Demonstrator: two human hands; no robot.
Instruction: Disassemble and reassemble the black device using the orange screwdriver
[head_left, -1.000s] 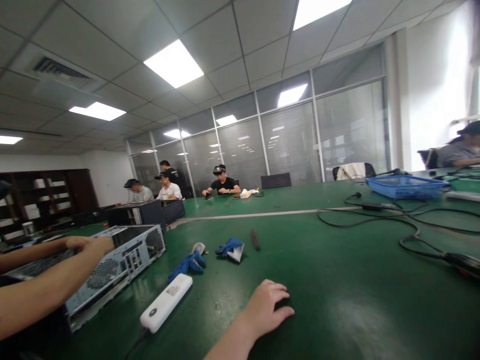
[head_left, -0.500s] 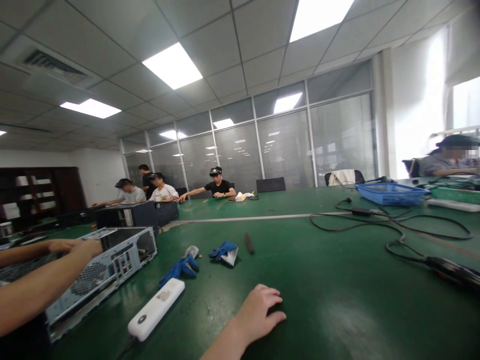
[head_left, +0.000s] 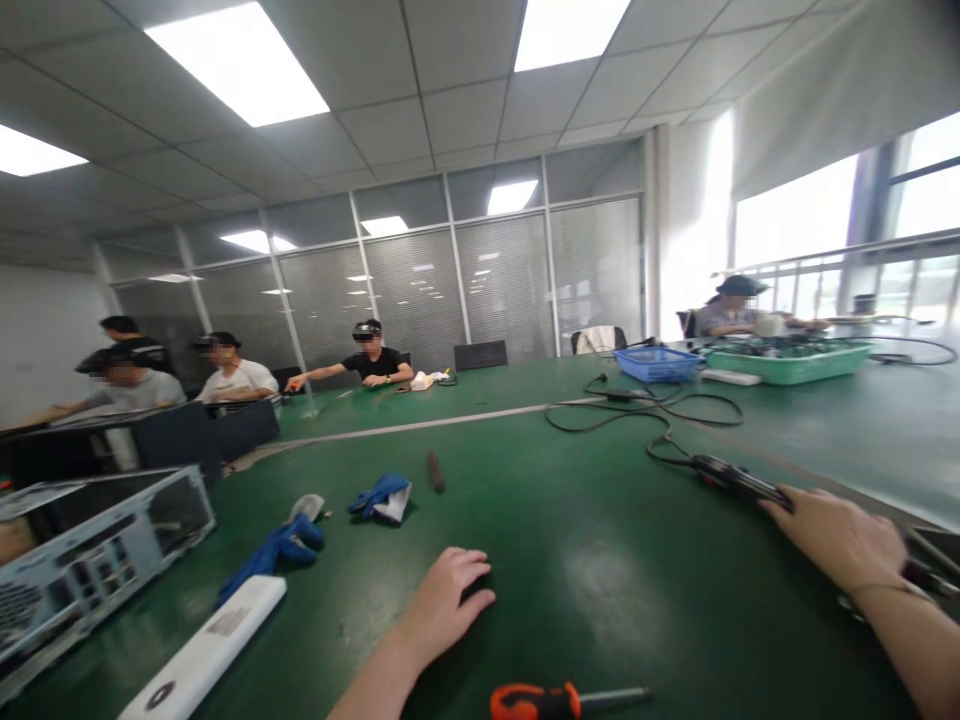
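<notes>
My left hand (head_left: 442,600) lies palm down on the green table (head_left: 600,560), fingers loosely together and nothing in it. An orange-handled screwdriver (head_left: 559,700) lies just in front of it at the bottom edge. My right hand (head_left: 840,535) reaches in from the right with a thin band round the wrist. Its stretched fingertips touch the near end of a black corded tool (head_left: 739,480). Something dark lies under the wrist, too hidden to name.
An open computer case (head_left: 90,560) stands at the left, with a white slab-shaped device (head_left: 202,650), two blue gloves (head_left: 274,545) (head_left: 381,497) and a dark rod (head_left: 435,470) nearby. Cables (head_left: 652,410), a blue basket (head_left: 658,363) and a green tray (head_left: 787,357) lie far right. Several people sit around the table.
The view has swung right. My right hand, the screwdriver and the green tray have come into sight, and the other person's arms on the case have gone. My left hand stays on the table.
</notes>
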